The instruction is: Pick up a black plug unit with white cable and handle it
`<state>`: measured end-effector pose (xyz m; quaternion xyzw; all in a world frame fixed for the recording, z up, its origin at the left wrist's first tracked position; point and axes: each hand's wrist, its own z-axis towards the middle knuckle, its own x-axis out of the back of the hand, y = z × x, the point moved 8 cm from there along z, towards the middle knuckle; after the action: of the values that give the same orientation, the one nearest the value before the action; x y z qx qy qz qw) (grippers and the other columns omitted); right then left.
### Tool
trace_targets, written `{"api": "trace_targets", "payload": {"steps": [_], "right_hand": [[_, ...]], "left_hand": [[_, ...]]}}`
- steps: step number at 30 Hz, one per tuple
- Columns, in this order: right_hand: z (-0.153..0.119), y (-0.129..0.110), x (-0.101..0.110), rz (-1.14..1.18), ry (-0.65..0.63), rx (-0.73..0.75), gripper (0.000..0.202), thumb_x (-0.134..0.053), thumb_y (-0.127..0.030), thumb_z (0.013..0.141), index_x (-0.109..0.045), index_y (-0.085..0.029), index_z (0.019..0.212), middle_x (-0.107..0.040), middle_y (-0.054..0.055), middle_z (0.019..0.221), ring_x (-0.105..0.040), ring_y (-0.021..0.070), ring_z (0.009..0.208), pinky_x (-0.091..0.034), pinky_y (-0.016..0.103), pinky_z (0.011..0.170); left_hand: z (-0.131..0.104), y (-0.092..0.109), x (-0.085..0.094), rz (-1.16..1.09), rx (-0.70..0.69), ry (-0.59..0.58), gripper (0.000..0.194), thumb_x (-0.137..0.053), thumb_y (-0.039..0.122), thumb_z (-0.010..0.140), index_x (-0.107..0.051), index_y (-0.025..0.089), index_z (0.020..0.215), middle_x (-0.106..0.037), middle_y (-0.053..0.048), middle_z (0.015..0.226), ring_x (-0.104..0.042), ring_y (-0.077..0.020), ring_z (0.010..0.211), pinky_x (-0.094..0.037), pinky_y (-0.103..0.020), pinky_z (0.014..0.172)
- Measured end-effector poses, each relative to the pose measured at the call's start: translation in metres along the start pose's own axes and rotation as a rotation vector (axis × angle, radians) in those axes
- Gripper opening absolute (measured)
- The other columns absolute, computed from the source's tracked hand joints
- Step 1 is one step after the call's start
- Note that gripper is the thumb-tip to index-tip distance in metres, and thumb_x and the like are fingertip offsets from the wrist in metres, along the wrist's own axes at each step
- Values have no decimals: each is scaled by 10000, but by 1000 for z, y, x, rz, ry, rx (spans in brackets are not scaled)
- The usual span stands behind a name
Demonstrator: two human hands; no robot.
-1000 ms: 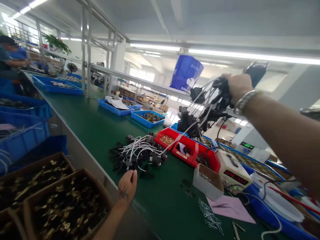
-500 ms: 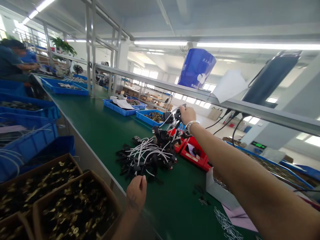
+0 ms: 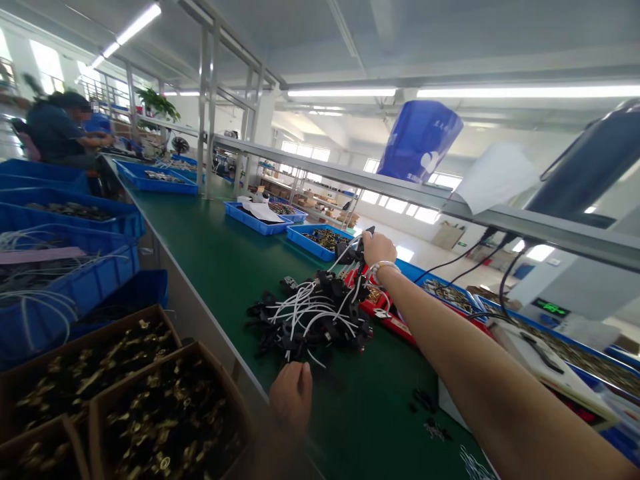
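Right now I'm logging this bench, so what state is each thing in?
right hand: closed on a bunch of black connectors with white wires, stretched out over the pile
left hand: resting on the bench edge, holding nothing
pile of wired connectors: tangled, lying on the green belt
cardboard boxes: open, filled with brass parts
blue bins: open, holding wires

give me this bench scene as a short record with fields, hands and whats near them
right hand: stretched out over the green bench, gripping white wires with black parts
wire pile: tangled white wires and black parts, below that hand
left hand: at the bench's near edge, just short of the pile; holding nothing visible
cardboard boxes: brass parts, near left
blue trays: further along the bench
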<state>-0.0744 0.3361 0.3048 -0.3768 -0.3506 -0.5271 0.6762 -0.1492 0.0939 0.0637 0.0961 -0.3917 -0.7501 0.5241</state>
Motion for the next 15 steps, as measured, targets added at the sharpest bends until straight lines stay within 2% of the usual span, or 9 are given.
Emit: {"api": "trace_targets", "payload": {"steps": [3, 8, 12, 15], "right_hand": [[-12, -12, -21, -7, -42, 27, 268, -516, -366, 1082, -610, -115, 1085, -594, 81, 1017, -599, 238, 933, -521, 411, 856], [-47, -36, -68, -28, -200, 60, 269, -574, -312, 1057, -536, -117, 1239, -575, 93, 1069, -609, 244, 903, -551, 402, 806], [-87, -62, -100, -40, -292, 148, 344, -598, -300, 1043, -485, -124, 1316, -534, 120, 1175, -584, 273, 987, -528, 438, 864], [-123, -80, -125, -37, -375, 232, 365, -589, -305, 1049, -469, -124, 1342, -543, 118, 1169, -569, 285, 1024, -468, 490, 943]], "left_hand": [[-1, -1, 0, 3, 10, -1, 430, -339, 333, 989, -460, 223, 591, -494, 15, 507, -503, -126, 449, -385, -248, 457], [-1, -1, -1, 1, 8, 7, 438, -338, 344, 990, -460, 220, 589, -492, 14, 506, -514, -130, 463, -384, -253, 478], [-2, -3, -2, 4, 19, 5, 444, -338, 360, 985, -473, 225, 585, -518, 0, 504, -548, -149, 477, -377, -273, 481], [-3, -7, -4, 7, 42, -21, 437, -352, 371, 975, -494, 224, 588, -544, -10, 513, -563, -161, 484, -379, -281, 475]]}}
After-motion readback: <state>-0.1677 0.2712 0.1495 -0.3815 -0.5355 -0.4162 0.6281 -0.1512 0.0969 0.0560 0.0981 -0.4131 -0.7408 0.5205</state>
